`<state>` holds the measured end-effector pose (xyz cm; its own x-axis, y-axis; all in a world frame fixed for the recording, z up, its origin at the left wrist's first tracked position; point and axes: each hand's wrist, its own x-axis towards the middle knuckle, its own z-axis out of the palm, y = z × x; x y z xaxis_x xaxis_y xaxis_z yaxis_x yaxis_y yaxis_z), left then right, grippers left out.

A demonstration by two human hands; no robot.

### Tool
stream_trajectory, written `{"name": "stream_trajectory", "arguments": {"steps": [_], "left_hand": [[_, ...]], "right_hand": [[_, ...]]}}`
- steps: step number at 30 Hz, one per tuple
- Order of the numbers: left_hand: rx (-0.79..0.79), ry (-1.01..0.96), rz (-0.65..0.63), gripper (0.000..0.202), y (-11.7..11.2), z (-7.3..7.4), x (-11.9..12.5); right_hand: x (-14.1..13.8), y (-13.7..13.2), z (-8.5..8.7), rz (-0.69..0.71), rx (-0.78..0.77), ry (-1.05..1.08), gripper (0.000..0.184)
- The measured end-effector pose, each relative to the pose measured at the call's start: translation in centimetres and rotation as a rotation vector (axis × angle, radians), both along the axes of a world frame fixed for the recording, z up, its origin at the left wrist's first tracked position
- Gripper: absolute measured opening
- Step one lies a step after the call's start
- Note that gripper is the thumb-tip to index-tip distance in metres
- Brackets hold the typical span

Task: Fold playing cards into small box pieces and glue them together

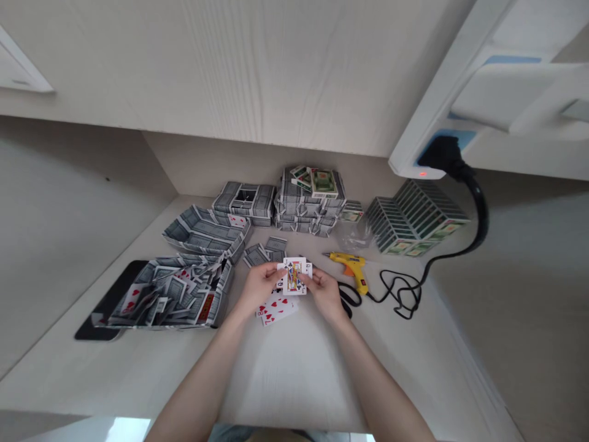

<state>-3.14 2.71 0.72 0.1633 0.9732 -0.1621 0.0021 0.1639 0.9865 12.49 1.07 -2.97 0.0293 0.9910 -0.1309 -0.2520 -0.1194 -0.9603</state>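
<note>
Between my two hands, a few playing cards (294, 276) are held face up, a jack on top with a queen's corner showing behind it. My left hand (260, 285) pinches their left edge, thumb on top. At the right edge my right hand (324, 291) grips them the same way. Just below lie loose red heart cards (277, 310), face up on the desk and partly hidden by the held cards. Beyond my left hand, several face-down cards (267, 250) lie scattered. A yellow glue gun (352, 268) rests to the right of my right hand.
Left, an open card-covered box (172, 291) full of loose cards stands on a dark board (94, 331). Behind are an open tray (202, 233) and stacked card-built cases (308, 205). Card packs (414, 221) stand right. A black cord (427, 264) runs down from a power strip (426, 153).
</note>
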Motion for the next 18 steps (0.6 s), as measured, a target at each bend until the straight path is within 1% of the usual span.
{"name": "stream_trajectory", "arguments": {"steps": [4, 7, 9, 13, 15, 18], "left_hand": [[-0.026, -0.022, -0.002, 0.029, 0.0, -0.2, 0.0], [-0.062, -0.046, -0.006, 0.034, 0.1, -0.3, -0.3], [-0.109, -0.117, -0.029, 0.037, 0.1, -0.3, -0.6], [-0.208, -0.355, -0.125, 0.035, 0.1, -0.1, -1.3], [-0.234, -0.405, -0.148, 0.032, 0.2, 0.0, -1.6], [-0.259, -0.419, -0.150, 0.031, 0.2, 0.0, -1.6]], "right_hand": [[0.0, -0.1, 0.1, -0.012, -0.011, -0.021, 0.031], [-0.1, -0.2, 0.4, -0.026, -0.004, -0.045, 0.031], [-0.1, -0.2, 0.6, -0.026, 0.003, -0.044, 0.030], [0.1, -0.2, 0.9, -0.043, -0.009, -0.017, 0.031], [0.2, -0.2, 1.0, -0.049, -0.014, -0.010, 0.032], [0.3, -0.2, 1.1, -0.054, -0.012, -0.006, 0.032]]}}
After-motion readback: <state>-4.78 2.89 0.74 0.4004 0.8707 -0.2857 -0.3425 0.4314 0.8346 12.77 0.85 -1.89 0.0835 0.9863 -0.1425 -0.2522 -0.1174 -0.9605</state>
